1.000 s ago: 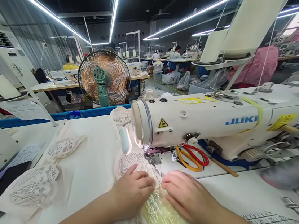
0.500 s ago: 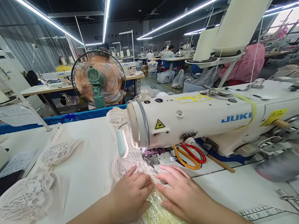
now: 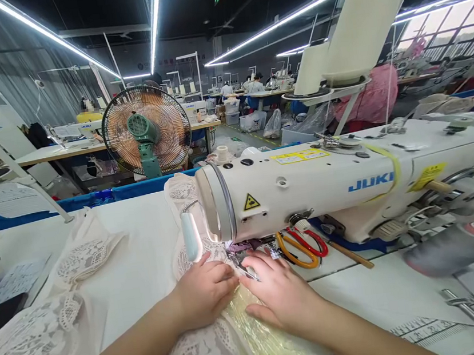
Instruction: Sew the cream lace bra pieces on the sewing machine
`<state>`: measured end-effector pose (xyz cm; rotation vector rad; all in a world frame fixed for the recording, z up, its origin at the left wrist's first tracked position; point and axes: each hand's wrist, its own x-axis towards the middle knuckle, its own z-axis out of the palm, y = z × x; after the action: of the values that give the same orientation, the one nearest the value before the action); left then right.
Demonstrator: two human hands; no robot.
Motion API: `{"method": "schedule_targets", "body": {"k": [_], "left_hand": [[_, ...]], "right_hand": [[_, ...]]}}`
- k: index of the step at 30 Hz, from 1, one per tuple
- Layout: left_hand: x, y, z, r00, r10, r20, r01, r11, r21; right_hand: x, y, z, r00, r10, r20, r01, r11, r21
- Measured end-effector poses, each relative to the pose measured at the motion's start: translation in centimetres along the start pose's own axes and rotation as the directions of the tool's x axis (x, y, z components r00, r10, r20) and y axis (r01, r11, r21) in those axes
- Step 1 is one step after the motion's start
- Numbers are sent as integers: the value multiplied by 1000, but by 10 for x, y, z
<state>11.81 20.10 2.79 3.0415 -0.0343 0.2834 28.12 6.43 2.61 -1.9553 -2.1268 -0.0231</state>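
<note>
A white sewing machine (image 3: 307, 183) reaches in from the right, its needle area just beyond my hands. My left hand (image 3: 203, 294) lies on cream lace fabric (image 3: 202, 351), fingers bent and together near the presser foot, pressing the cloth. Beside it my right hand (image 3: 277, 290) rests with fingers spread, thumb apart, over the fabric edge and a shiny yellowish sheet (image 3: 267, 335). Small metal tweezers (image 3: 248, 271) show by the right fingertips; whether they are held is unclear. Lace continues beyond the left hand, under the machine head.
Orange-handled scissors (image 3: 297, 251) and red-handled scissors (image 3: 314, 241) lie right of the needle area. More lace pieces (image 3: 36, 340) lie at the left. A grey thread cone (image 3: 453, 249) is at the right. A green fan (image 3: 145, 131) stands beyond the table.
The view has shifted and tilted slightly. Both hands remain by the needle area; the right hand has moved a little forward, and more lace shows below the left hand.
</note>
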Motion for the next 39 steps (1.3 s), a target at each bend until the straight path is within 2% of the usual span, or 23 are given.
{"method": "schedule_targets", "body": {"k": [7,13,18,24,30,33,35,37,39], "left_hand": [[1,-17,0,1000,-6,23,5,1000,27],[6,-29,3,999,-26,32,25,998,56],[7,-34,5,1000,-20,0,20,999,48],[6,-38,6,999,-42,-18,42,999,27],[5,-44,8,997,-64,-50,66,997,37],[4,-40,0,994,-74,-77,78,996,44],[5,-29,-11,993,-80,-86,81,997,9],[6,-13,-20,998,-62,-6,61,997,-54],[8,2,-27,989,-71,130,89,987,-134]], "right_hand": [[9,-2,10,998,40,-57,-43,997,-60],[1,-1,6,1000,28,13,-27,999,-39],[-7,0,-1,996,70,49,-72,997,23],[-18,-2,-2,998,57,-13,-56,996,65],[-31,1,2,989,52,-141,-37,993,108],[-41,3,9,975,30,-222,-4,993,117],[-46,2,10,968,8,-252,26,991,134],[-51,-1,5,975,-10,-222,46,987,156],[-54,-6,-2,984,3,-181,31,982,187]]}}
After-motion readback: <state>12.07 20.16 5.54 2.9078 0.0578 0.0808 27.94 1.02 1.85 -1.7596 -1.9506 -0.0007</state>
